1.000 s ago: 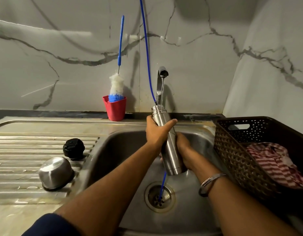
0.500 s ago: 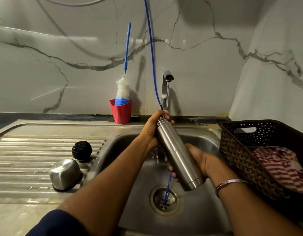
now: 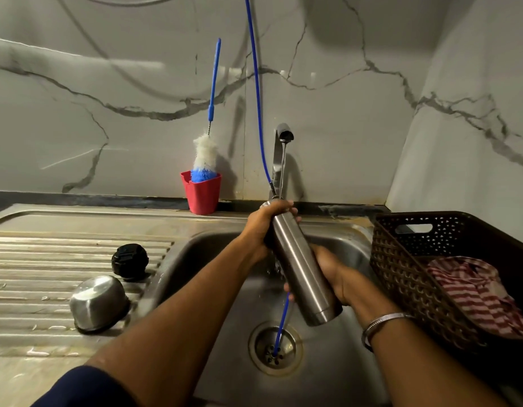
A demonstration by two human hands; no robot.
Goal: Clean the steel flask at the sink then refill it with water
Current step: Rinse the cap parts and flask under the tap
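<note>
The steel flask (image 3: 302,267) is held tilted over the sink basin (image 3: 201,259), its mouth up under the tap (image 3: 283,135) and its base toward me on the right. Water runs from the tap onto its top. My left hand (image 3: 264,227) grips the flask's neck, covering the mouth. My right hand (image 3: 332,274) holds the lower body from behind. The black flask cap (image 3: 130,261) and a steel cup lid (image 3: 99,302) lie on the draining board at the left.
A red cup (image 3: 202,193) holding a blue-handled bottle brush (image 3: 206,158) stands at the wall. A blue hose (image 3: 255,92) hangs down into the drain (image 3: 275,348). A brown basket (image 3: 401,274) with a striped cloth (image 3: 474,292) sits right of the sink.
The flask went from nearly upright to tilted, base swinging right and toward me. My left hand slid up to its neck, and the right hand shifted lower along the body.
</note>
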